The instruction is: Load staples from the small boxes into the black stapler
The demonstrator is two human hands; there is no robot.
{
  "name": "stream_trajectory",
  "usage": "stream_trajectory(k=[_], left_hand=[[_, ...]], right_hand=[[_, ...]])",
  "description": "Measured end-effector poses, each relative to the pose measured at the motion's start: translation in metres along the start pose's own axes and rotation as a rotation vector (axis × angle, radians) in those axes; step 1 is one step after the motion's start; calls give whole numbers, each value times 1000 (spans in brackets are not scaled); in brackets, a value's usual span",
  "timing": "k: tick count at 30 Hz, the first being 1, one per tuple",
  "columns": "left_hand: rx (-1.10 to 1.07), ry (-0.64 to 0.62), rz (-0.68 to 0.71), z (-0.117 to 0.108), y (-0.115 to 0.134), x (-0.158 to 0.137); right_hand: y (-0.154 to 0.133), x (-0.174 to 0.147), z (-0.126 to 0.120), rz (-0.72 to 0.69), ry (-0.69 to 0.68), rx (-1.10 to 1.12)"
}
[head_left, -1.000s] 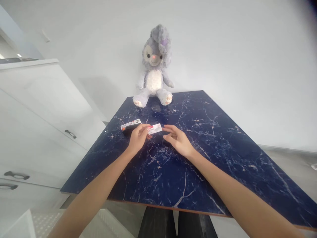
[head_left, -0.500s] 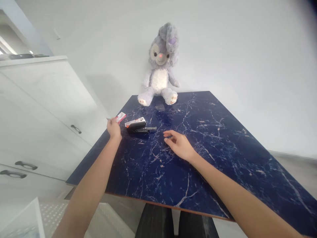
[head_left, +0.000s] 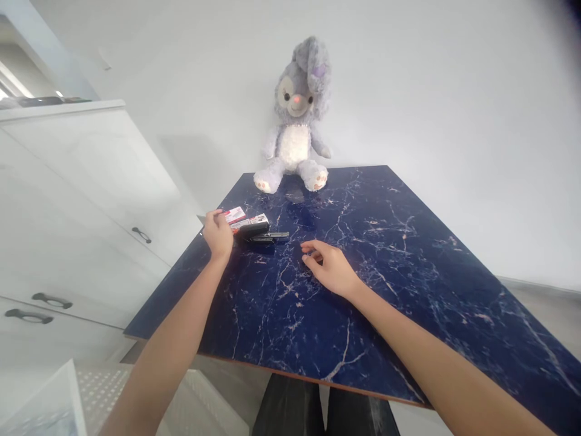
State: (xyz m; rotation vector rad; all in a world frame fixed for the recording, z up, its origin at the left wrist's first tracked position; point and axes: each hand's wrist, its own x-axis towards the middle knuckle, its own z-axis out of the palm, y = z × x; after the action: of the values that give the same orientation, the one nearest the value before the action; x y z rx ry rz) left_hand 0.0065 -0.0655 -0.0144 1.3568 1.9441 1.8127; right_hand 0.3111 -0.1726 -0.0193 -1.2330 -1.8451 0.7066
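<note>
My left hand (head_left: 218,233) is closed on a small red-and-white box (head_left: 235,214) over the table's left side, with the box sticking out past the fingers. Just to the right lies a black stapler (head_left: 254,229), its metal arm pointing right. Behind the stapler is a second white box (head_left: 258,218) with orange and dark print, partly covered by it. My right hand (head_left: 329,264) rests on the tabletop right of the stapler, apart from it, fingers loosely curved with nothing in them.
A grey plush rabbit (head_left: 295,139) sits at the back edge of the dark blue marbled table (head_left: 390,242), against the wall. White cabinets (head_left: 91,200) with dark handles stand to the left. Below the table's front left is a white perforated container (head_left: 97,387).
My left hand has moved right with the red-and-white box, bringing it close to the stapler and the other box. My right hand has stayed nearly still.
</note>
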Motion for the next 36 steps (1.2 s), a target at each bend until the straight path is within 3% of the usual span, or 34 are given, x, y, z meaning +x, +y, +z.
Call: stream_trajectory(k=[5, 12, 19, 26, 36], left_hand=[[191, 28, 130, -2, 4, -5], [269, -3, 139, -3, 9, -9], [148, -90, 207, 1, 12, -16], [-208, -279, 40, 10, 16, -29], [-352, -454, -30, 15, 25, -39]], right_hand=[[1, 0, 2, -16, 2, -23], [7, 0, 5, -48, 50, -217], [9, 0, 5, -42, 46, -264], [7, -2, 7, -96, 60, -251], [3, 1, -12, -39, 45, -196]])
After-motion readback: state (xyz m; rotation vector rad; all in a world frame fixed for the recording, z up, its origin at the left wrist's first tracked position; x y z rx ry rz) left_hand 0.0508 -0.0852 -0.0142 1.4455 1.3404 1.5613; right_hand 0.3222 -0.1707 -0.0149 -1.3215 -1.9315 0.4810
